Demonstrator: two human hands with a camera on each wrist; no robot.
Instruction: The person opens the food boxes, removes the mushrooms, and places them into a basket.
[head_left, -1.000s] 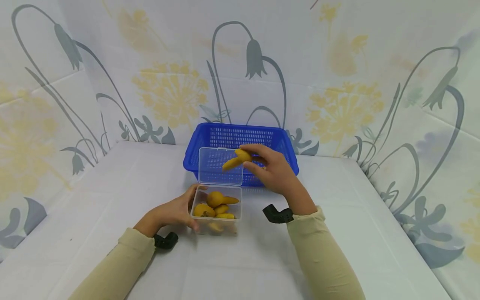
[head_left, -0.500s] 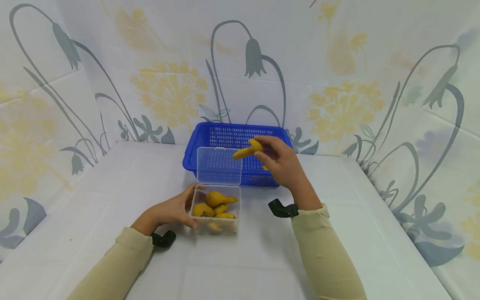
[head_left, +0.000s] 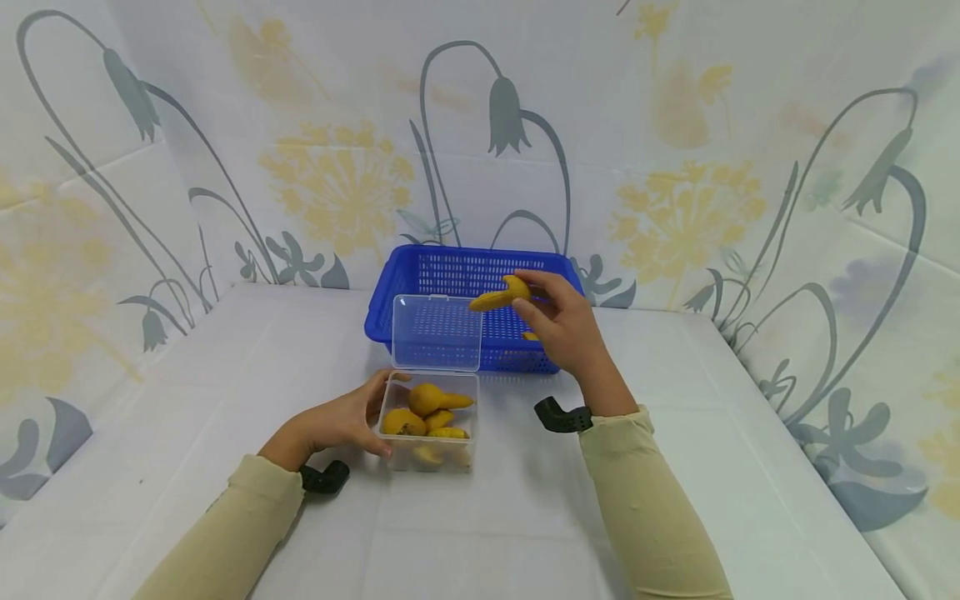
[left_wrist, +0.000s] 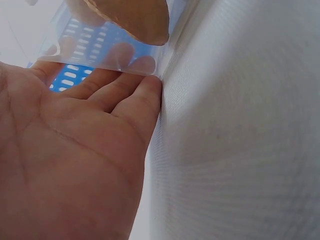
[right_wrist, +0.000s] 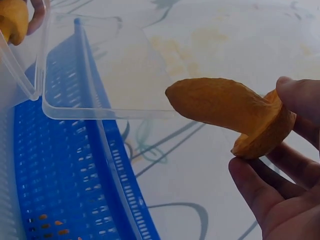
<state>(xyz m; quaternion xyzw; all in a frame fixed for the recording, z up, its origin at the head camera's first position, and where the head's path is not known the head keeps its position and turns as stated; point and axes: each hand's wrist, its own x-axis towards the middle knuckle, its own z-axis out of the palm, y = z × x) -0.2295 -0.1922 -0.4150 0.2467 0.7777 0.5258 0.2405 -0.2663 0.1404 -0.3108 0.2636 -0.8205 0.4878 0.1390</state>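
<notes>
My right hand (head_left: 566,325) pinches a yellow-orange mushroom (head_left: 502,294) between thumb and fingers, above the right part of a blue basket. Seen in the right wrist view, the mushroom (right_wrist: 215,102) has its cap in my fingertips and its thick stem pointing away from the hand. My left hand (head_left: 341,429) holds a clear plastic box (head_left: 431,457) by its left side, thumb at the front and fingers toward the back corner. Several yellow mushrooms (head_left: 426,400) lie inside the box. Its hinged lid (head_left: 437,333) stands up, leaning toward the basket.
The blue perforated basket (head_left: 378,321) stands behind the box, against the flower-patterned cloth backdrop (head_left: 465,183). A yellow piece (head_left: 531,336) shows inside it below my right hand. A white cloth (head_left: 225,375) covers the table.
My right hand has moved right and slightly up with the mushroom, away from over the lid, and then stayed nearly still. The stem has swung more level. My left hand stays on the box.
</notes>
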